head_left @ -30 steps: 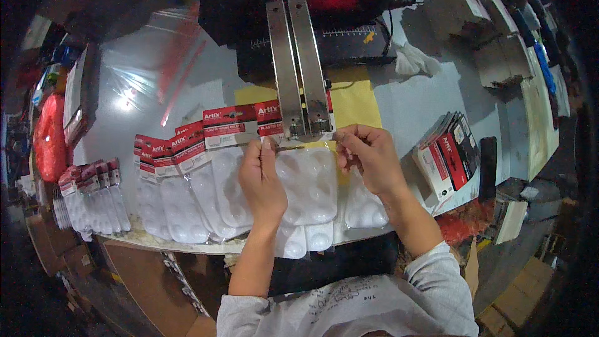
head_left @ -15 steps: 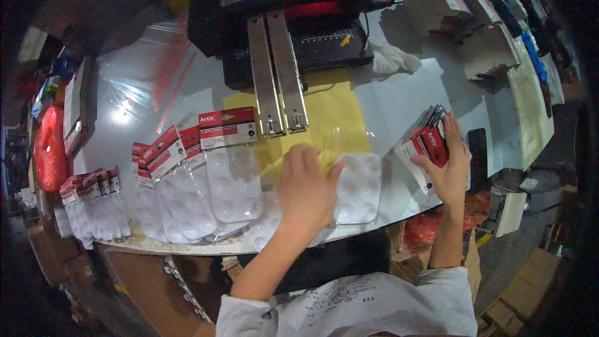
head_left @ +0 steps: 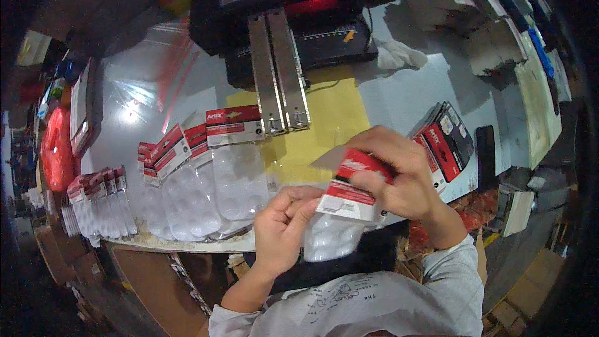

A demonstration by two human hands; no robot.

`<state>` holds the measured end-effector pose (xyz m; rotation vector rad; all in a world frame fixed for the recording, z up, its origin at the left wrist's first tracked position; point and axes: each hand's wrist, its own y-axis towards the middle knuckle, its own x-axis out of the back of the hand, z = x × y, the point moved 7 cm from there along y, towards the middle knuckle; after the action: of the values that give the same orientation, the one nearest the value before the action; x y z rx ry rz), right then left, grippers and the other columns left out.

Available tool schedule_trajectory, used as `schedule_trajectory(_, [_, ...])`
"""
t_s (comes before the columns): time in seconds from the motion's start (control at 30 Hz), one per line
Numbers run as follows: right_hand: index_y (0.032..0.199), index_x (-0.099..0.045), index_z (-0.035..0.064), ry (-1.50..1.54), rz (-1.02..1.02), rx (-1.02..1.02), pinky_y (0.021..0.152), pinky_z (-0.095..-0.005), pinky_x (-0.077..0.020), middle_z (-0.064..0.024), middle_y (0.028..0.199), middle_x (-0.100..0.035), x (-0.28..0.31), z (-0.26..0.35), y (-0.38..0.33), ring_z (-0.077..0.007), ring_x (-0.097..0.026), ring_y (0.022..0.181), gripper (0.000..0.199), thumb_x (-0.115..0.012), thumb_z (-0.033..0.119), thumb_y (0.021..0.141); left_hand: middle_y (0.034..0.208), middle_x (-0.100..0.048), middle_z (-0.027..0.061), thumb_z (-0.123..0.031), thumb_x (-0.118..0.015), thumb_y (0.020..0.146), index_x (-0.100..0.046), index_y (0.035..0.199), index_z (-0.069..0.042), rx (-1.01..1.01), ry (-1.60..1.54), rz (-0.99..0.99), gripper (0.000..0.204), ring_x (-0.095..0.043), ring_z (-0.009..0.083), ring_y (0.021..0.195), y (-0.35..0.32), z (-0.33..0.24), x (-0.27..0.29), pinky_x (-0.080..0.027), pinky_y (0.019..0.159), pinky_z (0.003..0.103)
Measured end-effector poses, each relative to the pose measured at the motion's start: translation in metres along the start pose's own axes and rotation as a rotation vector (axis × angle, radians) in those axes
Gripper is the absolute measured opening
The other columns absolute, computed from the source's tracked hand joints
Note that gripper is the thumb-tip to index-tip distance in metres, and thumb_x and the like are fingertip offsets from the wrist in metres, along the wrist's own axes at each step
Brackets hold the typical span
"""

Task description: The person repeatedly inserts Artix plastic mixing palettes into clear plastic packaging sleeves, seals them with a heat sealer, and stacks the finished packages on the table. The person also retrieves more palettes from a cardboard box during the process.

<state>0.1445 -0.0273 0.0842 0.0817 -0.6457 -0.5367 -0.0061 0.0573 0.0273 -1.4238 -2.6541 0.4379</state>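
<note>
Red header card [head_left: 357, 182] folds over a clear blister pack [head_left: 329, 237], pinched by our right hand [head_left: 399, 178] and left hand [head_left: 284, 228]. We judge assembly underway; next, sliding it squarely under the sealer bars [head_left: 279, 75].

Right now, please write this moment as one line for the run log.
left hand: holds clear blister pack | right hand: folds red header card over it | finished packs: fanned at left

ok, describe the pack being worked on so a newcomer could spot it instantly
Start at the dark machine with two metal rails, then come down past the yellow sheet to the table's near edge. There the left hand and right hand hold a clear blister pack with a folded red-and-white header card. It alone is lifted; its lookalikes lie fanned flat to the left.
</note>
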Motion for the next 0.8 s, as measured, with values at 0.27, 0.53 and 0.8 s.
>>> schedule_trajectory(0.27, [0.093, -0.061, 0.0034, 0.010, 0.078, -0.109, 0.051, -0.0318, -0.0467, -0.0114, 0.071, -0.063, -0.035, -0.006, 0.013, -0.0246, -0.062, 0.058, 0.026, -0.068, 0.023, 0.078, 0.088, -0.067, 0.0133, -0.006, -0.055, 0.088, -0.057, 0.088, 0.002, 0.016, 0.009, -0.060, 0.008, -0.061, 0.0124, 0.078, -0.004, 0.016, 0.019, -0.047, 0.073, 0.024])
schedule_trajectory(0.53, [0.087, -0.060, 0.0058, -0.245, 0.040, 0.183, 0.045, -0.0316, -0.0448, -0.0055, 0.064, -0.059, -0.047, 0.004, 0.017, -0.0205, -0.059, 0.052, 0.024, -0.069, 0.025, 0.076, 0.072, -0.066, 0.0116, -0.013, -0.060, 0.086, -0.059, 0.084, 0.001, -0.035, 0.264, -0.106, 0.014, -0.057, 0.0099, 0.057, -0.005, 0.007, 0.031, -0.044, 0.053, 0.023])
schedule_trajectory(0.8, [0.077, -0.060, 0.0059, -0.238, -0.033, 0.393, 0.041, -0.0293, -0.0432, -0.0014, 0.064, -0.059, -0.047, 0.012, 0.007, -0.0148, -0.057, 0.048, 0.029, -0.076, 0.028, 0.068, 0.061, -0.061, 0.0113, -0.015, -0.063, 0.084, -0.059, 0.081, 0.000, -0.049, 0.294, -0.171, 0.016, -0.053, 0.0101, 0.049, 0.000, 0.005, 0.033, -0.041, 0.048, 0.024])
